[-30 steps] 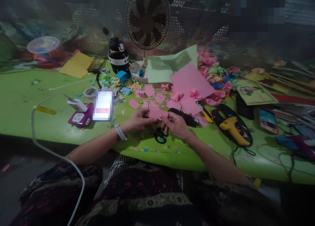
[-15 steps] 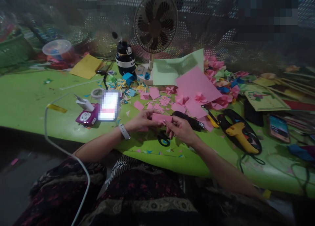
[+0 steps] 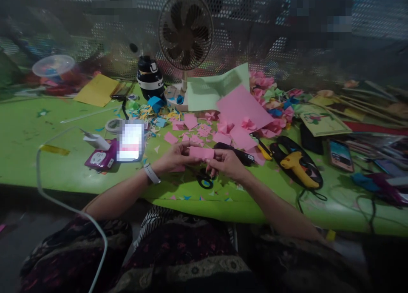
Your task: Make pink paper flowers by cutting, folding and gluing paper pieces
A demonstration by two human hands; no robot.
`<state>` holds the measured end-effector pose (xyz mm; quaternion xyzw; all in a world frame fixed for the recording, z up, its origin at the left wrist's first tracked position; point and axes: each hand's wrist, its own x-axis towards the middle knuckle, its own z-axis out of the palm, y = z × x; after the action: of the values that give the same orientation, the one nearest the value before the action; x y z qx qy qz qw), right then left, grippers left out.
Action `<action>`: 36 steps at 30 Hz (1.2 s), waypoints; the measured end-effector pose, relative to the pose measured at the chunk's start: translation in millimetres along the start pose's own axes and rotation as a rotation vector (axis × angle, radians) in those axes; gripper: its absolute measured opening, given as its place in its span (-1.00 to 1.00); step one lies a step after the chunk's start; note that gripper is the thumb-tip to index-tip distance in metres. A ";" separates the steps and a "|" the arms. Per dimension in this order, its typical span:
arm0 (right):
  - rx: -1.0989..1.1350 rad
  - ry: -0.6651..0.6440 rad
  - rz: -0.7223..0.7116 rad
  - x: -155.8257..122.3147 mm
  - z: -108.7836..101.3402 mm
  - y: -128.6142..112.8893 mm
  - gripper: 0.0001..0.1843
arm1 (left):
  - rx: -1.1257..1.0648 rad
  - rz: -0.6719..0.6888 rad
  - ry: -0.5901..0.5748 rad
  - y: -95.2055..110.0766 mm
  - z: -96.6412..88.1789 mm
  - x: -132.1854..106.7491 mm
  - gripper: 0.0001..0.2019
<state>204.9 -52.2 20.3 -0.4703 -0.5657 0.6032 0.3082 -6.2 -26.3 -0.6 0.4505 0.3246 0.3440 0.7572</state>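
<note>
- green bench (image 3: 19, 146), glossy, pink scraps (image 3: 204, 130) strewn mid-bench
- fan (image 3: 185, 34) at back, perforated panel (image 3: 234, 40) behind
- left hand (image 3: 172, 158), right hand (image 3: 229, 162): fingers of both pinching pink slip (image 3: 202, 152)

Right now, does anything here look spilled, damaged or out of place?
Yes, clutter: yellow and blue clippings lie strewn in front of the black bottle, and stray paper bits dot the table near its front edge, like unswept offcuts. The pink paper in the left hand and right hand shows no obvious damage.
</note>
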 end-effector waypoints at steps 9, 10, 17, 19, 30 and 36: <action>-0.006 0.086 -0.093 -3.3 -17.7 -7.6 -0.67 | 0.012 0.030 0.016 7.7 -5.6 -0.7 -0.40; -0.015 0.077 -0.092 -3.2 -15.6 -7.2 -0.65 | 0.009 0.020 0.008 6.4 -3.9 -1.0 -0.39; -0.002 0.131 -0.112 -5.2 -2.8 -3.8 -0.53 | 0.101 0.044 0.039 7.6 -14.2 3.1 -0.43; 0.065 0.179 -0.141 -6.1 -4.9 -4.4 -0.54 | 0.128 0.081 0.081 14.0 -22.9 4.6 -0.45; 0.047 0.114 -0.112 -2.7 16.7 8.9 -0.52 | -0.100 0.086 0.156 -6.8 7.3 7.8 -0.61; -0.275 0.232 -0.451 -5.9 -2.6 10.5 -0.73 | -0.080 -0.064 0.126 7.4 -4.8 3.6 -0.62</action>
<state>211.1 -58.3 11.6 -0.4359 -0.6933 0.3794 0.4306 -9.7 -18.6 3.6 0.3868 0.3719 0.3600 0.7632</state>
